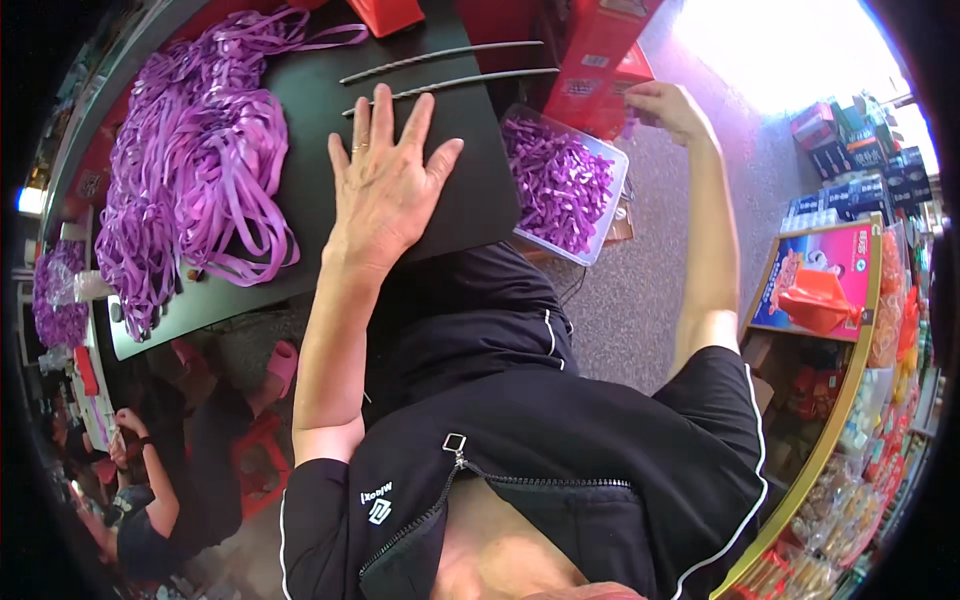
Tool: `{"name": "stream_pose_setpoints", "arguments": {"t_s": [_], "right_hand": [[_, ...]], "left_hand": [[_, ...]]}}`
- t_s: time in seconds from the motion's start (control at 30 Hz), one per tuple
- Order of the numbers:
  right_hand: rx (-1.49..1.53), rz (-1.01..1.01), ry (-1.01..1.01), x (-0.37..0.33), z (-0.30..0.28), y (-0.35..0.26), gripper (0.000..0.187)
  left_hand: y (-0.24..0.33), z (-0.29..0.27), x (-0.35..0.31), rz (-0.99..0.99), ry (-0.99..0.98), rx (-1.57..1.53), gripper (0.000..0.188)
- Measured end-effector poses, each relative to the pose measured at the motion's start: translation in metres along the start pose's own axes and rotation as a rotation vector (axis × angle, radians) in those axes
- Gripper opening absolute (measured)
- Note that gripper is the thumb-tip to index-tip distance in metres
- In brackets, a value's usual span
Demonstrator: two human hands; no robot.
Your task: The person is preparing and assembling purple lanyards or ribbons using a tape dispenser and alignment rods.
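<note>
My left hand (388,185) lies flat on the dark tabletop (450,205), fingers spread and holding nothing. Its fingertips reach the nearer of two thin, grey, twisted rods (480,78); the farther rod (440,60) lies just beyond. Out to the right, my right hand (668,108) is raised with thumb and fingers pinched together. A hint of purple shows below its fingertips, too small to name. Between the hands stands a clear plastic bin (618,190) full of short purple ribbon pieces (560,185). Left of my left hand, long purple ribbon loops (215,160) are heaped on the table.
Red boxes (590,75) stand behind the bin, and a red object (388,14) sits at the table's far edge. Shelves of packaged goods (840,430) line the right side. At lower left another person (150,490) works at a white table (95,415).
</note>
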State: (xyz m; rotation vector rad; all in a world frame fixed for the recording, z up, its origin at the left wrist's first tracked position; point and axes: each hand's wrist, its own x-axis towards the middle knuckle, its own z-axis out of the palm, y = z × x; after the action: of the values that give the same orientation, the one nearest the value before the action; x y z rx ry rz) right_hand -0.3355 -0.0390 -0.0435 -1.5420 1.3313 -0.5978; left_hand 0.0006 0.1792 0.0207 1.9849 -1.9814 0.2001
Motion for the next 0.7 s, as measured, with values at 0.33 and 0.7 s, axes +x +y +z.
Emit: {"name": "stream_pose_setpoints", "arguments": {"t_s": [0.33,0.7], "right_hand": [[-0.646,-0.008,0.108,-0.014,0.113,0.043,0.059],[0.172,-0.689,0.593,-0.063,0.112,-0.114,0.024]], "left_hand": [[-0.003,-0.03,-0.065,0.511,0.162,-0.485,0.041],[-0.005,-0.168,-0.147,0.327,0.551,-1.902,0.031]]}}
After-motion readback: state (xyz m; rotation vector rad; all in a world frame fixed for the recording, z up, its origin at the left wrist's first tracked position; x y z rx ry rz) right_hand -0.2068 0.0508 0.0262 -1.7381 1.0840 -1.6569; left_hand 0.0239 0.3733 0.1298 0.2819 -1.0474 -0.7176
